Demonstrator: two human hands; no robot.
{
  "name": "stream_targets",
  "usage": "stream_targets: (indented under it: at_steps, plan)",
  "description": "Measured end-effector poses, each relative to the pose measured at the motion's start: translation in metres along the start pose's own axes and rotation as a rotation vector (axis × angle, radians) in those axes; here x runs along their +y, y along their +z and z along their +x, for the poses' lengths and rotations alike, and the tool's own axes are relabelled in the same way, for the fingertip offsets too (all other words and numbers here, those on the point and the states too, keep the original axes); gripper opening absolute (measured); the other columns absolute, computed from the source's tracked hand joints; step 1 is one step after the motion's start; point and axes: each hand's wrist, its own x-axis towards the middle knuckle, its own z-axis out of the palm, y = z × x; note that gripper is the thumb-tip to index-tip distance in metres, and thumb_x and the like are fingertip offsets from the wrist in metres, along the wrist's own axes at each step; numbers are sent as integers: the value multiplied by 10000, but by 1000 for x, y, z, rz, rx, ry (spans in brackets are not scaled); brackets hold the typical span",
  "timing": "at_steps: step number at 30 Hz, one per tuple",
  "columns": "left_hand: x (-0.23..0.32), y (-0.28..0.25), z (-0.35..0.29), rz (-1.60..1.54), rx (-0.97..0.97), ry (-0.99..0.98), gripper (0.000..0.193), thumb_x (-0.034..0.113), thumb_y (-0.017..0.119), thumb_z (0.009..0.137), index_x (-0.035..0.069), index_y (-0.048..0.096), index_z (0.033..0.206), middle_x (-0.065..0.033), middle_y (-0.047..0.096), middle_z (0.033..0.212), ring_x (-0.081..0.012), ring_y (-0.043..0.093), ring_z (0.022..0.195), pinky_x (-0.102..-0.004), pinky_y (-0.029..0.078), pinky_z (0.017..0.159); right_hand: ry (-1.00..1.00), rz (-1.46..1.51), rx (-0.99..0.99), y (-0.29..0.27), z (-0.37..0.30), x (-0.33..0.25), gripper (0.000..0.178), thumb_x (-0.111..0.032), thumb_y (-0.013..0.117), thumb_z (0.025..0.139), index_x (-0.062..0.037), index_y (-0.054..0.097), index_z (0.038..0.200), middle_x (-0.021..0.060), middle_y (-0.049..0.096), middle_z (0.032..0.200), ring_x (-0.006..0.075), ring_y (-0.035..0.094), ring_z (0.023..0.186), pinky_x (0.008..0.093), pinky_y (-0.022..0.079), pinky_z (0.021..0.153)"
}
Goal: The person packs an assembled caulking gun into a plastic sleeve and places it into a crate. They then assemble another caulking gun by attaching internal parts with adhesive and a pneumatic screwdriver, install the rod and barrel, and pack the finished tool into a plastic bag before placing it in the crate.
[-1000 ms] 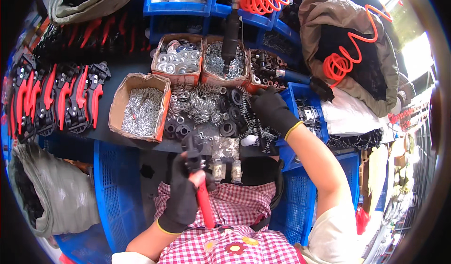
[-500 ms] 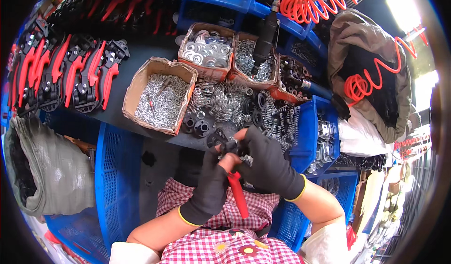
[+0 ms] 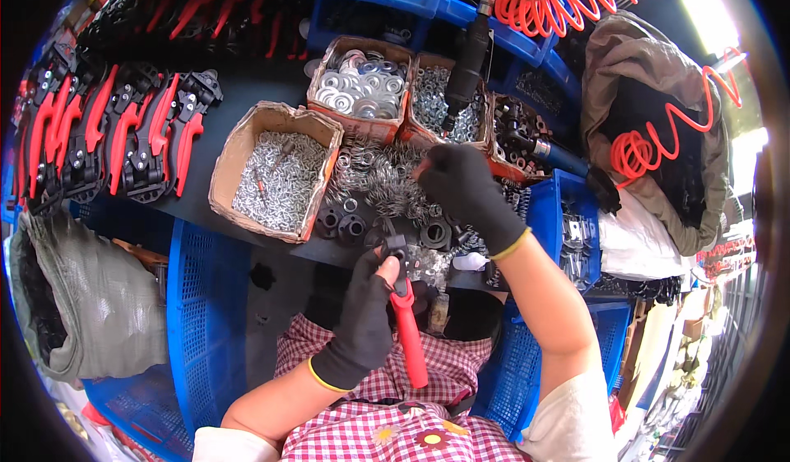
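My left hand (image 3: pixel 363 312) pinched the red-handled tool (image 3: pixel 406 320) near its neck, black head just above my thumb, red grip reaching below — stiff and fairly light, I judged, perhaps slick on the head, so best held at that neck. My right fingertips were beside the coiled springs (image 3: pixel 385 184); whether they pinched one, I couldn't tell.

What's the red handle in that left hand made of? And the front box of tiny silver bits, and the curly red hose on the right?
Red handle: probably plastic, smooth and evenly coloured, though a rubbery coating is possible.
Front box: looks like cardboard, dull brown inside with rough, worn edges.
Curly red hose: likely bendy plastic, slightly shiny, curving in smooth loops.
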Motion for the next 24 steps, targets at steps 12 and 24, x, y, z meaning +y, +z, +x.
stream_targets:
  at_steps: [12,24]
  plan:
    - [3,40,-1,343,-60,169,399,131,459,1014,3,371,1382,-77,550,1148,-145,564,1038,-300,479,892,-412,276,366,-22,-119,-17,143,-26,686,788,-14,556,847,143,597,788,312,637,667,351,496,583]
    - [-17,37,-47,892,-201,619,539,182,783,790,43,541,1251,-130,423,1227,-233,504,1115,-346,451,891,-166,512,249,-84,-172,90,312,-57,748,716,-29,583,979,144,625,970,295,632,903,363,500,758]
